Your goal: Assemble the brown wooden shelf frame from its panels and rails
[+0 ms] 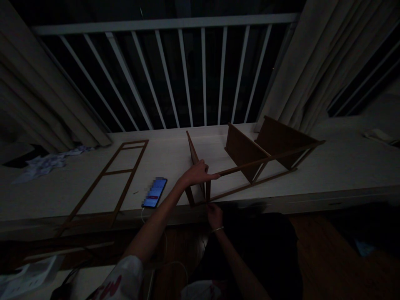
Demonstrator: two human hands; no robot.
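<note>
A partly assembled brown wooden shelf unit point(243, 150) lies on its side on the white window ledge, its boards standing up between the rails. My left hand point(196, 173) is closed over the near end of the shelf unit, the thumb stretched out along the upper rail. Below it, at the lower corner of the same end, my right hand point(215, 214) is pinched closed against the frame. Whatever sits between its fingers is too dark and small to make out. Left of the unit lies a separate wooden ladder-like side frame point(133, 171), reaching past the ledge's front edge.
A lit phone point(155, 193) with a white cable lies on the ledge point(175, 154), a small thin piece point(135, 192) beside it. Crumpled paper or plastic point(51, 162) is at the far left. White railings point(203, 75) and curtains point(300, 62) stand behind. A power strip point(33, 273) is at lower left.
</note>
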